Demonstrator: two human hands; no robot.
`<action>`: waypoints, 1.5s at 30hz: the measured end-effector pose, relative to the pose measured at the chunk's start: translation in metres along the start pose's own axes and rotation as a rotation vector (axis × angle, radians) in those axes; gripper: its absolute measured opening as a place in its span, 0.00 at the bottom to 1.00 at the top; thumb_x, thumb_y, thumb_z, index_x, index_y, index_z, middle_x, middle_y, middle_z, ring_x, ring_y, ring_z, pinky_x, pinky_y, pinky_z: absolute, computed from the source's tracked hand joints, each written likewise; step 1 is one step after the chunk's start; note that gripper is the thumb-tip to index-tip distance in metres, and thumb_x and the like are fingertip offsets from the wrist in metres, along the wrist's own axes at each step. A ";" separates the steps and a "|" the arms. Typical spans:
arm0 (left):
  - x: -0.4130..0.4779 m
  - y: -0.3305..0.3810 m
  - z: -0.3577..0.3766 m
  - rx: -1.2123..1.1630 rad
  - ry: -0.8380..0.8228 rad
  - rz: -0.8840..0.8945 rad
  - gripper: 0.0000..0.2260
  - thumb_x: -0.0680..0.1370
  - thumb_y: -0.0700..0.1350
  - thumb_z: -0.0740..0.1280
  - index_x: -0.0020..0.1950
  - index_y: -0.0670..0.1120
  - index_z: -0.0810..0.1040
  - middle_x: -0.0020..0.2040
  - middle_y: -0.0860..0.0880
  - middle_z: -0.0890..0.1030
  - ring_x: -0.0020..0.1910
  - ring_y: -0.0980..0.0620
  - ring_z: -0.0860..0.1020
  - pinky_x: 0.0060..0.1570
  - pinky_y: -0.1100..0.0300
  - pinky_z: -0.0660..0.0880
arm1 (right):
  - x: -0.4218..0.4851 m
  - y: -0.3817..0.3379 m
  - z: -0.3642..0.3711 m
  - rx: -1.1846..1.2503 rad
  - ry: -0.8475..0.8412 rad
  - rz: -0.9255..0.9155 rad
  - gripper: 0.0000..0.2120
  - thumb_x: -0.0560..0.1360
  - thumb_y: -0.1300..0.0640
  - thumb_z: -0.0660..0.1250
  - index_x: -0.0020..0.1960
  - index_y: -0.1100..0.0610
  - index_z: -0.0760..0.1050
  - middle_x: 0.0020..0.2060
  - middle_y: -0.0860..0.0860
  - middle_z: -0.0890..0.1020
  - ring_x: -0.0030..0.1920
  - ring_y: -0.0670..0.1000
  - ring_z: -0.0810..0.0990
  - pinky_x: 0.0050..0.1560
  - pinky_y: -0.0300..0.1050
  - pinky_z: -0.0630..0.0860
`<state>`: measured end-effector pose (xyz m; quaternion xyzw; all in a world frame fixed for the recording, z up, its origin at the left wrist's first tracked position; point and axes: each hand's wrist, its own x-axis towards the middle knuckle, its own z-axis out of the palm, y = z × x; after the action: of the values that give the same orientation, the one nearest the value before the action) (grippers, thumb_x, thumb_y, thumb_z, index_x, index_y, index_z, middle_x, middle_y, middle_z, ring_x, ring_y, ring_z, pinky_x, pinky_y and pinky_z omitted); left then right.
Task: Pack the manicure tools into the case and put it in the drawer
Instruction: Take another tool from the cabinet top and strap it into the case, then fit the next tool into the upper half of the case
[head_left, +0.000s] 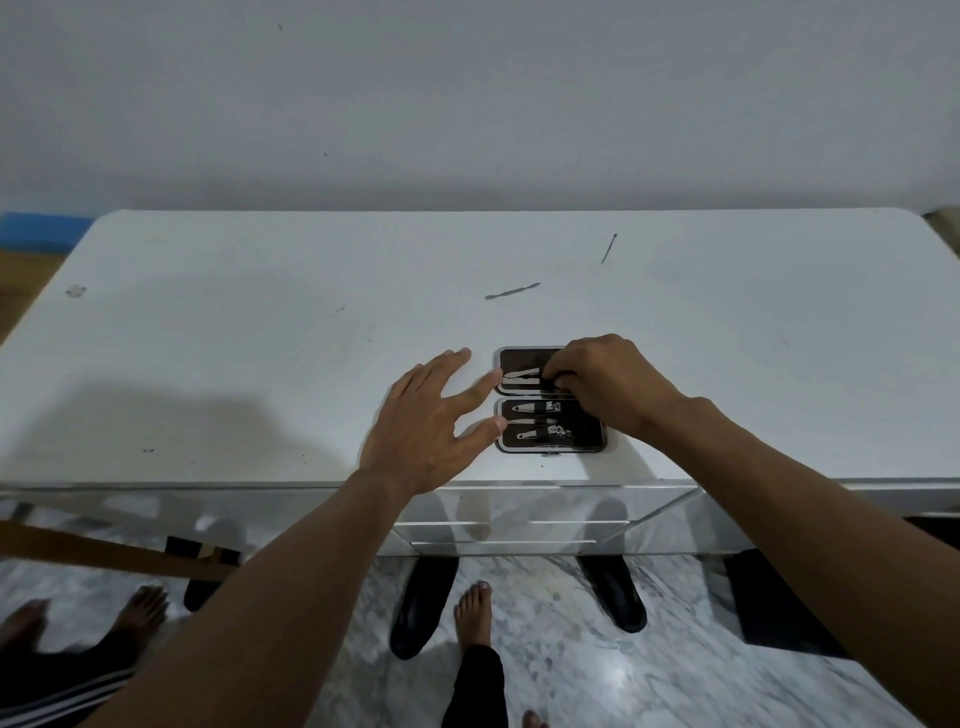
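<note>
— Forearms come in from the bottom edge, both reaching forward over the table (260, 322). What is the left hand (431, 421) doing?

— It lies flat and spread, palm down. Its index tip and thumb tip touch the left edge of the case (550, 400), gripping nothing.

— And the right hand (608, 387)?

— Curled, knuckles up, wrist bent inward. Its fingertips (558, 382) are pinched down on the far half of the case, at the tweezers (522, 375). Whether they actually grip them, I cannot tell.

— Where is the case?

— Open flat near the table's front edge, above the drawers (519, 530), the two halves one behind the other. The tools run left to right. Two clippers (540, 420) sit strapped in the near half.

— Anything loose?

— Two slim tools. The pusher (511, 291) lies farther back, long axis nearly left-right. The pick (609, 248) lies beyond it, tilted, nearly front-to-back.
</note>
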<state>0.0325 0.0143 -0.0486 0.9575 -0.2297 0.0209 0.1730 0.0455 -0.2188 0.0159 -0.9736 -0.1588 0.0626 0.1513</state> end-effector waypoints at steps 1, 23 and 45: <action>0.000 0.000 0.000 -0.002 0.003 0.002 0.26 0.77 0.67 0.50 0.73 0.61 0.66 0.77 0.50 0.62 0.76 0.51 0.58 0.74 0.50 0.55 | 0.000 0.000 0.000 0.002 0.002 0.000 0.11 0.76 0.64 0.63 0.53 0.57 0.82 0.50 0.55 0.85 0.51 0.58 0.81 0.52 0.52 0.77; 0.006 0.006 -0.011 0.010 -0.013 0.035 0.26 0.76 0.63 0.55 0.73 0.58 0.67 0.74 0.46 0.68 0.72 0.45 0.66 0.68 0.48 0.62 | 0.080 -0.017 -0.017 -0.051 -0.017 0.189 0.15 0.78 0.61 0.61 0.64 0.62 0.74 0.60 0.59 0.77 0.61 0.60 0.76 0.60 0.49 0.71; 0.017 -0.006 -0.006 -0.031 -0.062 0.064 0.30 0.75 0.70 0.53 0.75 0.60 0.59 0.78 0.51 0.60 0.77 0.52 0.54 0.76 0.45 0.48 | 0.114 -0.008 -0.028 -0.154 -0.142 0.347 0.08 0.72 0.61 0.66 0.44 0.60 0.66 0.45 0.59 0.75 0.42 0.60 0.72 0.43 0.48 0.72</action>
<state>0.0506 0.0137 -0.0429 0.9471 -0.2657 -0.0065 0.1797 0.1552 -0.1819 0.0365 -0.9882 -0.0034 0.1439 0.0518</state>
